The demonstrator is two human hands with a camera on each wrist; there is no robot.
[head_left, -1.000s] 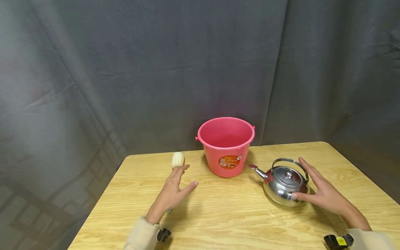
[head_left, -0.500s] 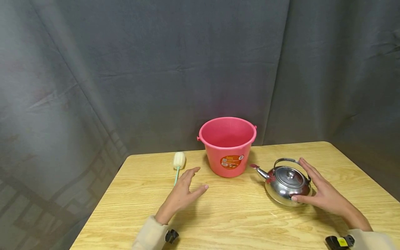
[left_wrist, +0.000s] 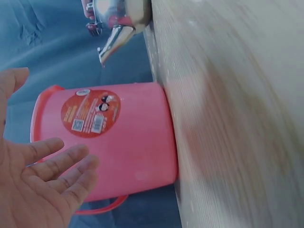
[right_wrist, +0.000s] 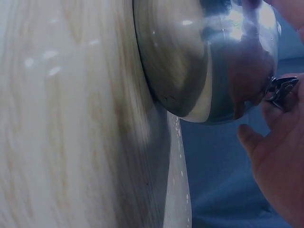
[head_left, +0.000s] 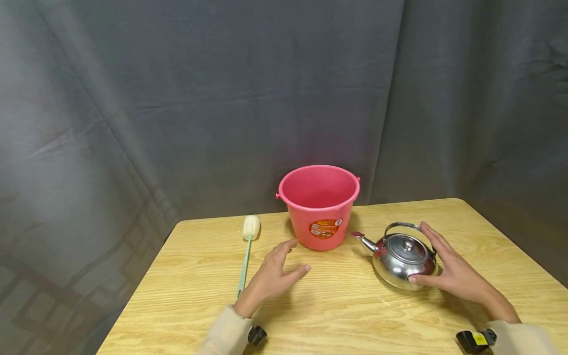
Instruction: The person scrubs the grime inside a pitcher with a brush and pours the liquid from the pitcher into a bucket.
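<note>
While the kettle (head_left: 405, 261) sits upright on the right of the counter (head_left: 337, 305), spout pointing left, I see the right hand (head_left: 457, 276) at its right side, fingers spread, thumb on the near side; can't tell from my feeds how firmly they touch. I've got the left hand (head_left: 272, 276) above the counter, fingers and thumb apart, holding nothing. Pink bucket (head_left: 306, 227) stands upright left of the kettle, far side, orange label facing near. Green-handled brush (head_left: 251, 228) lies farther left, cream head far. Grey curtain (head_left: 239, 108) behind.
</note>
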